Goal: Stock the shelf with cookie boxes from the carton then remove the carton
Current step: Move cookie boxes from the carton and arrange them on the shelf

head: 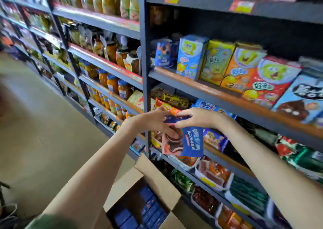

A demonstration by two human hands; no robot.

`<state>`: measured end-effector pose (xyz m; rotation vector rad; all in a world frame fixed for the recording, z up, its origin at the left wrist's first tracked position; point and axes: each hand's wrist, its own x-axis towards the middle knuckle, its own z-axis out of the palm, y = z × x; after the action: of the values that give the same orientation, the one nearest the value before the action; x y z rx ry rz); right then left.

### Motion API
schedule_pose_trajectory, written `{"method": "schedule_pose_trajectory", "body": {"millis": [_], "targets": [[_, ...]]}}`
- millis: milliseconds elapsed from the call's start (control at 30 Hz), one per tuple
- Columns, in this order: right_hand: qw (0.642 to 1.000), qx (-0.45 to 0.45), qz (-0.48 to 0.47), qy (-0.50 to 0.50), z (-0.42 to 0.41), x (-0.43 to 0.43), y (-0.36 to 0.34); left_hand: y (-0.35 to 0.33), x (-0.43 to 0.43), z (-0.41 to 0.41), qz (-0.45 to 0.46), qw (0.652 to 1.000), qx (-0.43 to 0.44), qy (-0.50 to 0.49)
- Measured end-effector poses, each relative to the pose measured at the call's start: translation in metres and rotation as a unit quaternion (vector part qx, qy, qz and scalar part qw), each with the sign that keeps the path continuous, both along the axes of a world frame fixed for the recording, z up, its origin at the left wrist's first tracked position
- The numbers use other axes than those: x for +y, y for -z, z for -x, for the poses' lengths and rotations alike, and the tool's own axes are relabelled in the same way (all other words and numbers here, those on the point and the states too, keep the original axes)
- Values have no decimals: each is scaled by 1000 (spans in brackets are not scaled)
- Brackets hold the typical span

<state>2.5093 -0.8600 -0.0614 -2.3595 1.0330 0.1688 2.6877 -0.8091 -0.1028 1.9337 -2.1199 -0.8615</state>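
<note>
Both hands, left hand (153, 122) and right hand (195, 118), clamp the top of a blue cookie box (185, 141) before the snack shelf (227, 104), above the open carton (157, 179). Best slid in upright, label outward.

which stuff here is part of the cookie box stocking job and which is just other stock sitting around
Part of the job:
cookie box, held by left hand and right hand
open carton with more blue boxes
shelf

Just there:
jars
cartoon snack boxes
tray packs
</note>
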Motion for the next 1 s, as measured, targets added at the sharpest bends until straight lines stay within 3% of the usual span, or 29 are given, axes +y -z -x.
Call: {"method": "schedule_pose_trajectory", "body": {"millis": [167,367,600,900,1000], "targets": [[983,-169,-30,69,80,5,-69,-77,-9,56,24,992,123,21],[936,-266,209,97,155,17,-142,-150,-9,110,100,969,224,7],[884,-419,154,138,211,19,-195,-212,-11,176,136,942,306,8],[852,-432,225,195,266,1,-241,-262,-35,229,182,931,317,-2],[830,-429,281,221,281,-17,-259,-287,-55,248,200,906,371,-28]]}}
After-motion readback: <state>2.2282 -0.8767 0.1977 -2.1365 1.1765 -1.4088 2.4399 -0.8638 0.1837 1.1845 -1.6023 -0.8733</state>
